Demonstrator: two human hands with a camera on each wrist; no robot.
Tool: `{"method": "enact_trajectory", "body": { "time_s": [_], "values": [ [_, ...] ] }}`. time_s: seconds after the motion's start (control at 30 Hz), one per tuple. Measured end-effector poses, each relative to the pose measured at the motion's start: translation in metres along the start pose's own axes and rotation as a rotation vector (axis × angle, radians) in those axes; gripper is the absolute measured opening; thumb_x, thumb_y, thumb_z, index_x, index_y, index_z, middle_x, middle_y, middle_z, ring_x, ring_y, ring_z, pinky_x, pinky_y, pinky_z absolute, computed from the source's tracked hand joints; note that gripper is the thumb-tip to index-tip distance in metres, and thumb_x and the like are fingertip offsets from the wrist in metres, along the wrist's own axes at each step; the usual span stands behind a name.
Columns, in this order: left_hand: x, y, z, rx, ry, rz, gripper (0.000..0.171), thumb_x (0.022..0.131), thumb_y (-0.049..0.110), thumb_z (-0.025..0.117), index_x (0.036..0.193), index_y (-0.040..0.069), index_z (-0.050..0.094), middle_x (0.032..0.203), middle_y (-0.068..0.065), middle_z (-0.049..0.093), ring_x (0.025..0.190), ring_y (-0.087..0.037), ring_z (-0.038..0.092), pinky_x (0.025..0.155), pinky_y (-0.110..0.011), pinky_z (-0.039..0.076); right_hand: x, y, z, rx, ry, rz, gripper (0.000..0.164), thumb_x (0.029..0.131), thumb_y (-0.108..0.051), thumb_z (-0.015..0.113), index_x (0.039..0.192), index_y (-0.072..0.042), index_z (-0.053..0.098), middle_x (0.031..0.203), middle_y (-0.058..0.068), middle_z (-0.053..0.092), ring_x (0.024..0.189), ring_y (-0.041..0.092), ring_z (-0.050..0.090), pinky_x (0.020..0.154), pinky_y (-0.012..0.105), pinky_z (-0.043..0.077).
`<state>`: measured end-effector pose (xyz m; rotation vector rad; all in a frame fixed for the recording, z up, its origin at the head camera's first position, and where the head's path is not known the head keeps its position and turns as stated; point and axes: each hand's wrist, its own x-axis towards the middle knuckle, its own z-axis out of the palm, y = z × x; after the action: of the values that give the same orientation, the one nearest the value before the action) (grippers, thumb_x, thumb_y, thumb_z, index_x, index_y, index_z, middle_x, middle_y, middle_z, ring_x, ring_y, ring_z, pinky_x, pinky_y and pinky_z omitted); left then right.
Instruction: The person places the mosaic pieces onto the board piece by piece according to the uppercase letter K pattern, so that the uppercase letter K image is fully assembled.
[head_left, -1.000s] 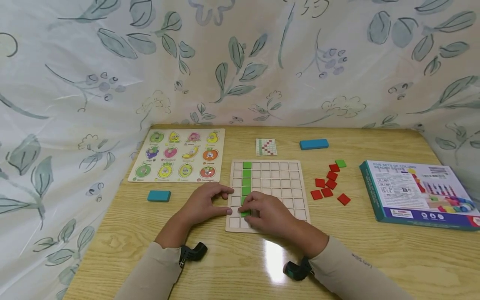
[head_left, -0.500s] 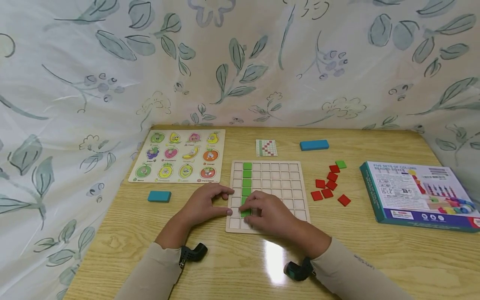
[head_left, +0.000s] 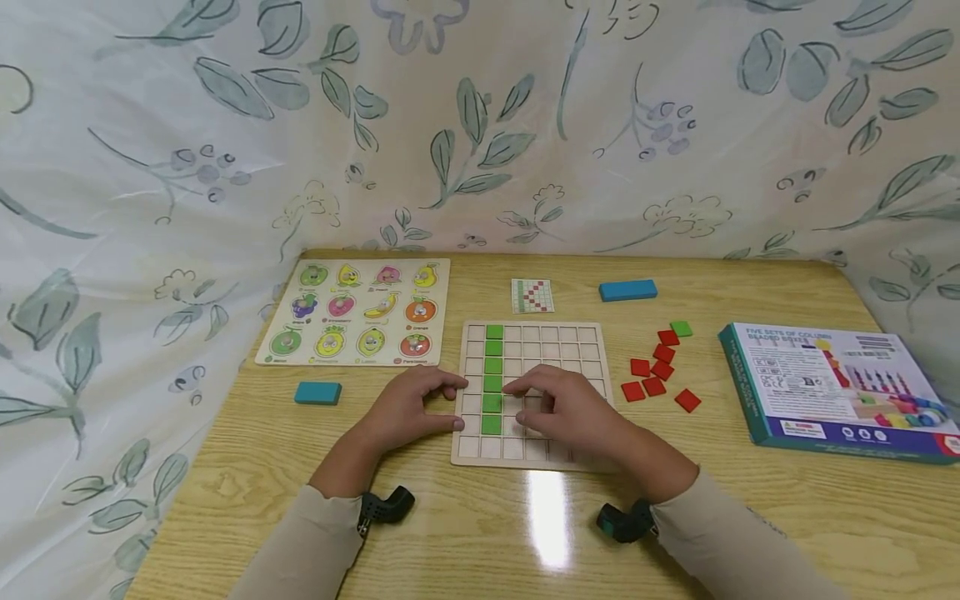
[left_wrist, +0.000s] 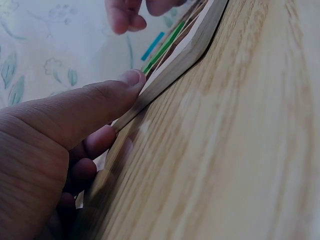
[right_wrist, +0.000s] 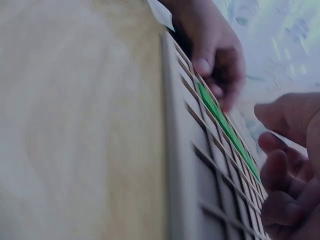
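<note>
Right hand (head_left: 570,406) hovers with parted fingers beside six square green tiles (head_left: 492,365) in a pale wooden grid board (head_left: 551,350)

The right hand's thumb and forefinger stand a narrow gap apart, with nothing between them. They are over cells of the board just right of the green column; whether the forefinger's tip touches anything, I cannot tell. The left hand (head_left: 408,406) has its thumb and forefinger wider apart, both tips touching the board's left edge; the left wrist view shows the thumb against the wooden rim.

The board, seven cells by seven, lies flat on the wood-grained tabletop (head_left: 450,533). Its six green tiles run down the second column from the left, between the fingers of the two hands.

Well to the right of the right fingers lie seven loose square red tiles (head_left: 663,353), with one loose square green tile (head_left: 680,328) at their far end. Farther right is one flat cardboard box with teal sides (head_left: 843,387).

Beyond the right fingers, past the board's far edge, are one small printed grid card (head_left: 532,296) and one blue rectangular block (head_left: 628,289). A second blue rectangular block (head_left: 318,393) lies left of the left fingers. Beyond these fingers and to their left is one cream puzzle board (head_left: 351,348) bearing twelve colourful fruit shapes (head_left: 421,310).
</note>
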<state>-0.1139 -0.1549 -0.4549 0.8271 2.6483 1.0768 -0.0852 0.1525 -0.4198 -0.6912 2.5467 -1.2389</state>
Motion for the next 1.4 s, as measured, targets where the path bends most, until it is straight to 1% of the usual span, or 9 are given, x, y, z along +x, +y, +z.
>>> {"method": "enact_trajectory", "body": {
  "time_s": [0.13,0.3,0.37,0.53,0.57,0.73,0.9,1.1,1.4],
  "values": [
    [0.0,0.001,-0.001,0.004,0.001,0.009,0.052,0.083,0.034,0.095,0.129,0.02,0.075,0.104,0.015,0.064,0.107,-0.013,0.059,0.103,-0.043,0.047,-0.003,0.011,-0.025,0.038,-0.026,0.019,0.036,0.094,-0.013,0.084,0.129,-0.016,0.076,0.119,0.001,0.072,0.073,0.016,0.059,0.064,0.029,0.05],
    [0.0,0.002,-0.002,-0.001,0.001,0.009,0.052,0.083,0.033,0.095,0.129,0.02,0.075,0.104,0.014,0.065,0.106,-0.012,0.058,0.102,-0.043,0.047,-0.011,0.029,-0.062,0.062,-0.047,0.054,0.037,0.094,-0.016,0.085,0.13,-0.015,0.076,0.12,0.004,0.071,0.08,0.023,0.059,0.066,0.029,0.049],
    [0.0,0.002,-0.002,-0.004,0.0,0.006,0.052,0.083,0.033,0.095,0.129,0.02,0.075,0.104,0.015,0.064,0.105,-0.012,0.058,0.101,-0.043,0.047,-0.015,0.038,-0.076,0.055,-0.054,0.068,0.037,0.094,-0.017,0.085,0.129,-0.015,0.076,0.116,0.004,0.071,0.081,0.024,0.058,0.066,0.029,0.049],
    [-0.002,0.003,-0.001,-0.002,-0.001,-0.006,0.051,0.084,0.033,0.094,0.129,0.02,0.075,0.104,0.015,0.064,0.106,-0.012,0.058,0.102,-0.043,0.047,-0.027,0.061,-0.118,0.037,-0.053,0.119,0.036,0.095,-0.016,0.083,0.131,-0.015,0.075,0.095,0.007,0.067,0.076,0.023,0.056,0.063,0.03,0.047],
    [-0.002,0.003,0.0,-0.001,-0.002,-0.011,0.051,0.084,0.033,0.094,0.129,0.02,0.075,0.104,0.015,0.064,0.106,-0.012,0.058,0.102,-0.043,0.047,-0.03,0.066,-0.126,0.032,-0.05,0.126,0.036,0.096,-0.015,0.082,0.132,-0.014,0.074,0.095,0.008,0.067,0.076,0.024,0.056,0.063,0.031,0.047],
    [-0.003,0.003,0.0,-0.005,-0.008,-0.021,0.051,0.084,0.034,0.094,0.129,0.021,0.075,0.104,0.016,0.064,0.106,-0.012,0.058,0.102,-0.043,0.047,-0.04,0.089,-0.166,-0.043,-0.012,0.215,0.036,0.1,-0.014,0.078,0.135,-0.012,0.073,0.111,0.01,0.071,0.088,0.025,0.058,0.07,0.032,0.05],
    [-0.002,0.003,0.0,0.0,-0.002,-0.01,0.051,0.084,0.034,0.094,0.13,0.021,0.075,0.104,0.015,0.064,0.105,-0.012,0.058,0.102,-0.043,0.047,-0.04,0.107,-0.198,-0.131,0.01,0.273,0.037,0.102,-0.017,0.076,0.138,-0.011,0.071,0.126,0.012,0.07,0.099,0.025,0.058,0.076,0.034,0.051],
    [-0.003,0.002,-0.001,-0.014,-0.002,-0.02,0.052,0.084,0.033,0.094,0.13,0.021,0.075,0.104,0.015,0.065,0.104,-0.012,0.059,0.101,-0.043,0.047,-0.031,0.129,-0.221,-0.178,-0.038,0.311,0.037,0.102,-0.018,0.076,0.137,-0.009,0.071,0.134,0.014,0.069,0.11,0.027,0.055,0.089,0.042,0.048],
    [-0.002,0.006,-0.001,-0.013,-0.005,-0.031,0.052,0.084,0.034,0.094,0.13,0.021,0.075,0.105,0.015,0.064,0.105,-0.013,0.058,0.102,-0.043,0.047,-0.022,0.147,-0.231,-0.192,-0.11,0.328,0.039,0.1,-0.018,0.077,0.137,-0.009,0.07,0.137,0.014,0.066,0.119,0.032,0.058,0.096,0.047,0.048]
  ]
}}
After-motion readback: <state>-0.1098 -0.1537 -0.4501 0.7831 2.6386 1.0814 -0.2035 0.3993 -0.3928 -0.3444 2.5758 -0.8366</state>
